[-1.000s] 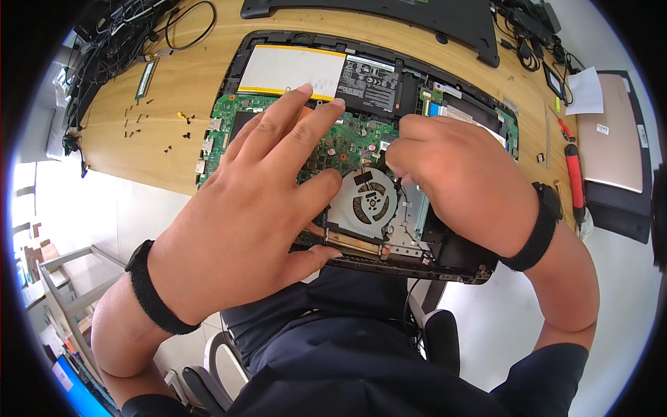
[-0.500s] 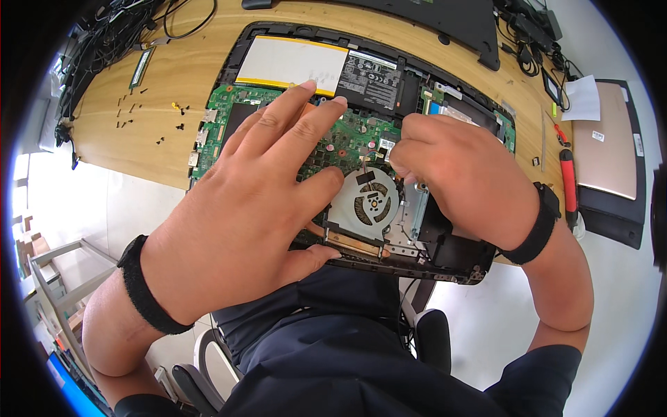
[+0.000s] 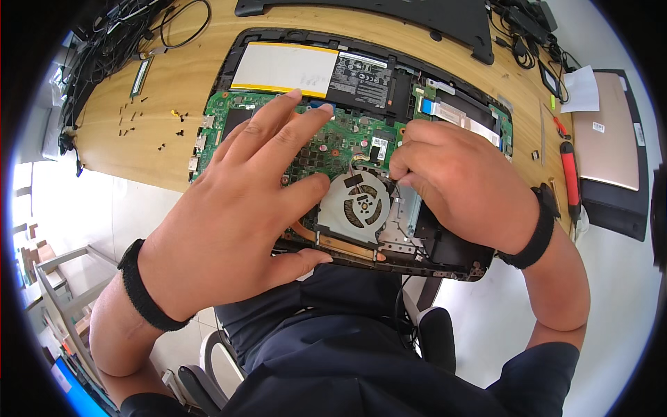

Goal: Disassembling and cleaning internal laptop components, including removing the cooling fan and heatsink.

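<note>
An opened laptop base (image 3: 445,274) lies in front of me with its insides showing. My left hand (image 3: 233,187) rests spread over the green circuit board (image 3: 347,132), two fingertips by the lower edge of the white-and-black battery (image 3: 285,68). Its thumb is at the near edge, beside the copper heat pipe (image 3: 347,247). Right of that thumb sits the round silver fan (image 3: 358,206). My right hand (image 3: 455,181) is closed in a pinch just right of the fan. A thin black cable (image 3: 397,191) runs out by its fingertips; what they hold is hidden.
Loose screws (image 3: 128,118) and a memory stick (image 3: 141,76) lie on the wooden table at left, near bundled black cables (image 3: 104,48). A black laptop cover (image 3: 368,17) lies beyond. At right are a red-and-black screwdriver (image 3: 570,181) and a gold laptop (image 3: 604,139).
The laptop base appears shifted slightly left, and my left hand with it. My right hand stays pinched beside the fan, with more of the white label and thin cable showing near it.
</note>
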Available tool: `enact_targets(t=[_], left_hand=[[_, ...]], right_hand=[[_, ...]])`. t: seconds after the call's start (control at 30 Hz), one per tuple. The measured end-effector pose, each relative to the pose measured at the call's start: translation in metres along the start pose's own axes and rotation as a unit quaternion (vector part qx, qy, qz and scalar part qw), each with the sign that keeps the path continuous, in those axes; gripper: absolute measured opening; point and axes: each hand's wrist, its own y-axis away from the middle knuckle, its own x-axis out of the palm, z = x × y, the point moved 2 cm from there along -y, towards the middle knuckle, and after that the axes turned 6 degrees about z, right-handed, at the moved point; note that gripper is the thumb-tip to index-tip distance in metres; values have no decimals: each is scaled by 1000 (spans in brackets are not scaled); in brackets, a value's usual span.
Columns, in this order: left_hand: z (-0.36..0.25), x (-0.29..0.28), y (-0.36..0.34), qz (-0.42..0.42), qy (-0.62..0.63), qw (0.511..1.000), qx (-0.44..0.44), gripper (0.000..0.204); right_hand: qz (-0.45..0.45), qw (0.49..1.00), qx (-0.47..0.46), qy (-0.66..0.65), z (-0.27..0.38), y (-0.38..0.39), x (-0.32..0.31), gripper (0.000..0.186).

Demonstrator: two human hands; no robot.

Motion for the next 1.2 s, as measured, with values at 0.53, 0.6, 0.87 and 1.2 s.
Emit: enact_targets(t=[0.53,0.6,0.87,1.2], left_hand=[[15,-9,-5,31,36,998,37,55],[15,-10,-6,32,35,998,40,54],[9,-19,-2,13,59,997,51,54],[-1,-68,-10,97,143,980,-102,46]], right_hand=[[-32,999,37,12,12,0,9,17],[-33,999,36,15,12,1,10,19],[-59,997,-3,-59,27,10,4,30],[-97,985,-36,-137,32,24,-1,38]])
